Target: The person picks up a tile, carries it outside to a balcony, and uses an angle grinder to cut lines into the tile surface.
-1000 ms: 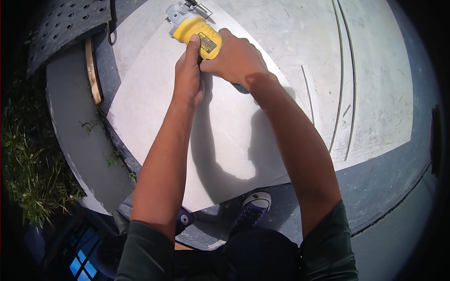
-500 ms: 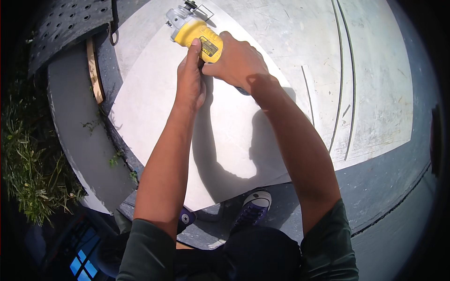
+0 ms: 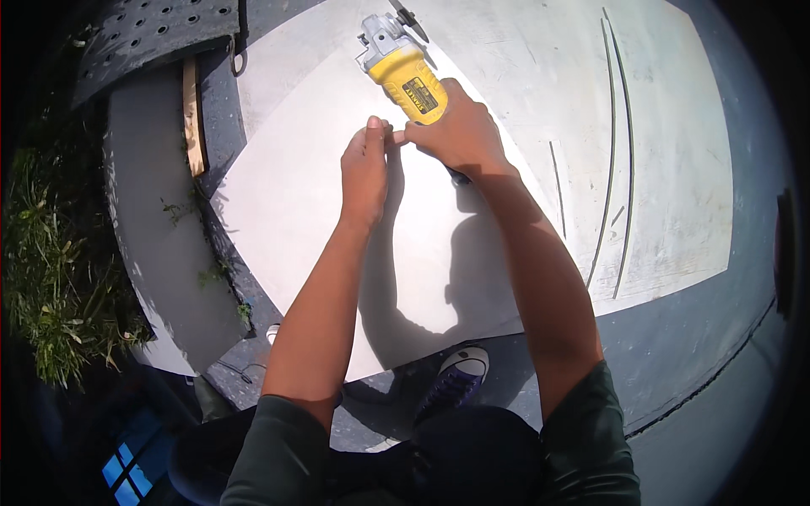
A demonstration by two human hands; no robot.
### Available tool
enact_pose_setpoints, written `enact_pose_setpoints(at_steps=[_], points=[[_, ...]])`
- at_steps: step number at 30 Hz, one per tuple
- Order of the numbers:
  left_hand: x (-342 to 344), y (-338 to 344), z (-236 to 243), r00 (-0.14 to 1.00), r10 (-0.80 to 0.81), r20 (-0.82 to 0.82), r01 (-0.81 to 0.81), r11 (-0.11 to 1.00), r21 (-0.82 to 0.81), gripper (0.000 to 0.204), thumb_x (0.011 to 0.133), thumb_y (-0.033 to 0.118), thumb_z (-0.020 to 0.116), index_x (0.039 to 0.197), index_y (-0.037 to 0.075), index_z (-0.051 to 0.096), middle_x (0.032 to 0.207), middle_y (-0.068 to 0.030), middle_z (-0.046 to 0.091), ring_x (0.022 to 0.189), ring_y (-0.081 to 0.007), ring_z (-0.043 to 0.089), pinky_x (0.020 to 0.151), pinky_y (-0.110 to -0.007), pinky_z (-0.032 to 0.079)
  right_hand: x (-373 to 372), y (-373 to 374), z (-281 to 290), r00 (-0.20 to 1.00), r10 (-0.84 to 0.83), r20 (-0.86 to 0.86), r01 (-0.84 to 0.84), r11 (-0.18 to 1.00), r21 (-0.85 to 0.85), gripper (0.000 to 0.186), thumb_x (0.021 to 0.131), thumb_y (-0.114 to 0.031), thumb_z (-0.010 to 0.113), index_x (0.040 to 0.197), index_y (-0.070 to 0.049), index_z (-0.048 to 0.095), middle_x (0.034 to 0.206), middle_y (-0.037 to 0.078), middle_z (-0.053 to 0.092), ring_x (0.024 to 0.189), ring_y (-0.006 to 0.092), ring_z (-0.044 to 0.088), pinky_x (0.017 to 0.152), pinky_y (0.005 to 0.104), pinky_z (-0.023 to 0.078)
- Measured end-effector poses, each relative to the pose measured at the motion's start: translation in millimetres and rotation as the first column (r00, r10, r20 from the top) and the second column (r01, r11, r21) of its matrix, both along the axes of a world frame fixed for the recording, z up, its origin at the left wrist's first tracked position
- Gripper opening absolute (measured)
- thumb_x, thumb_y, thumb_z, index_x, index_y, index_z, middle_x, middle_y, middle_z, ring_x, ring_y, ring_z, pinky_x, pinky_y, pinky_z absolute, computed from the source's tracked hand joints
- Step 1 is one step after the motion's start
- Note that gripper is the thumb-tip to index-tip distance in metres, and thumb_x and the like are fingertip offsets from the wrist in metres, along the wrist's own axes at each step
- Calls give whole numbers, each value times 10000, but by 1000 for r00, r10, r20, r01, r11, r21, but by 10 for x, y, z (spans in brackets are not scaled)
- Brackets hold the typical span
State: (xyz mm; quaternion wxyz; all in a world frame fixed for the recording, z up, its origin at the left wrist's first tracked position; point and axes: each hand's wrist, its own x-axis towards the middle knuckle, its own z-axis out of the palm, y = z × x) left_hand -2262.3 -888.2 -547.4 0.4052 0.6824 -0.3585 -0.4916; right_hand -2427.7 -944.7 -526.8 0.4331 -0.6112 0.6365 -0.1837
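Note:
My right hand (image 3: 460, 131) grips a yellow and grey angle grinder (image 3: 407, 78) around its body, above the white sheet. The grinder's grey head points away from me, and its dark disc (image 3: 409, 20) shows edge-on at the far end. Just left of the grinder's rear, my left hand (image 3: 364, 164) is closed, thumb against curled fingers, close to the right hand's fingertips. What the left fingers hold, if anything, is too small to make out. Most of the grinder's handle is hidden behind the right hand.
Under my hands lies a white sheet (image 3: 321, 169) over a larger pale board (image 3: 675, 194). Two long thin dark strips (image 3: 626, 152) lie on the right. At left are a perforated metal plate (image 3: 160, 42), a wooden strip (image 3: 193, 118) and grass (image 3: 59, 270). My shoe (image 3: 460, 371) stands near the sheet's edge.
My left hand has come off the grinder's body and closed beside it. The grinder in my right hand has shifted right in the picture and rolled, so its disc shows more.

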Motion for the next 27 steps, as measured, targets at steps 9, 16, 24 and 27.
enact_pose_setpoints(at_steps=[9,16,24,27], points=[[1880,2724,-342,637,391,664,-571,818,66,577,1001,278,667,1379,-127,503,1228,-193,629,1186,-270,600,1025,-377,476,-759,947,345,948,-292,130,299,953,-40,522,764,-270,808,1163,6,616,1003,144,711,896,252,698,834,385,559],[2089,3282,-313,805,351,477,-530,787,316,520,1000,376,685,1222,-80,566,1050,-105,639,970,-193,597,909,-339,487,-1443,2108,847,812,-556,175,548,831,97,434,826,-143,766,1193,12,596,953,87,658,809,162,644,735,327,549],[2290,3269,-459,869,204,452,-423,781,460,632,1010,546,601,1129,-74,621,1087,-170,670,1022,-264,633,935,-379,488,-1539,2937,1085,649,-734,201,740,670,60,317,913,-159,702,1146,-11,546,860,77,630,647,184,661,616,322,569],[2310,3209,-504,872,148,468,-388,791,473,680,1005,577,585,1132,-90,631,1104,-213,677,1046,-292,642,943,-393,491,-1562,3116,1080,610,-740,283,760,647,55,298,920,-158,688,1137,-17,542,859,83,633,635,196,666,603,331,569]])
